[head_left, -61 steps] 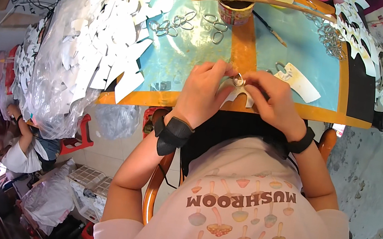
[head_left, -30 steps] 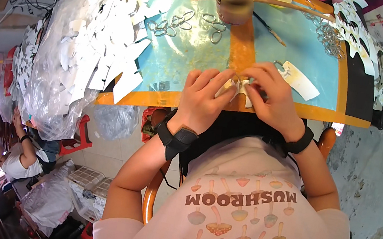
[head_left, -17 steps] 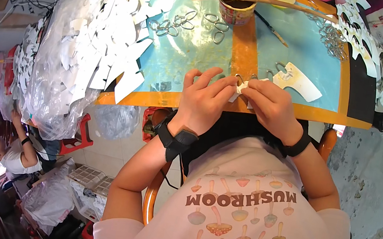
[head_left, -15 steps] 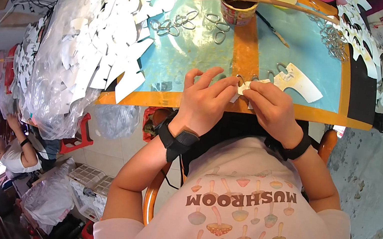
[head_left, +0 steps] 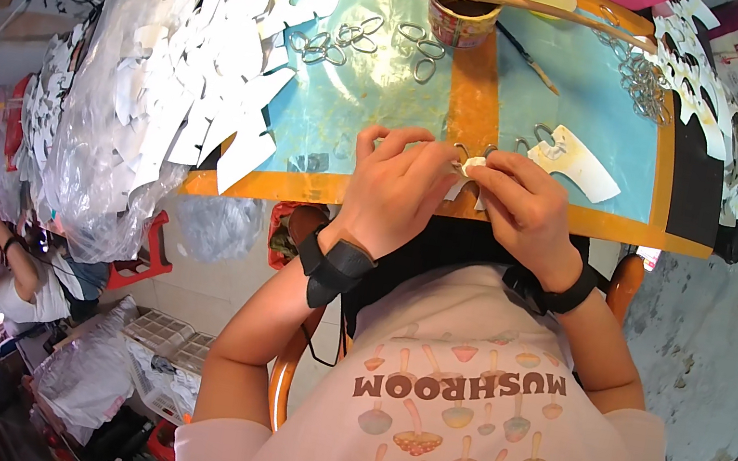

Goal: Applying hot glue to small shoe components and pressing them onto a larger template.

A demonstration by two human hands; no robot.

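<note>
Near the front edge of the table, both my hands pinch a small white cut piece [head_left: 473, 165] with a metal ring at it. My left hand [head_left: 393, 186] is closed on its left end, and my right hand [head_left: 528, 210] grips the right end between thumb and fingers. Much of the piece is hidden by my fingers. Just beyond my right hand lies another white cut piece [head_left: 589, 172], curved, with metal rings [head_left: 543, 135] at its left end. Loose oval metal rings [head_left: 429, 49] lie farther back on the blue table sheet.
White cut pieces [head_left: 219, 78] are heaped over clear plastic at the left. A pot [head_left: 461, 29] stands at the back with a long stick [head_left: 543, 9] across it; a brush [head_left: 527, 59] lies beside it. Metal rings [head_left: 645, 86] pile up at right. Another person [head_left: 26, 295] is at lower left.
My left fingers have curled in closer, and the white piece between my hands looks folded tighter. The other person's arm has gone up.
</note>
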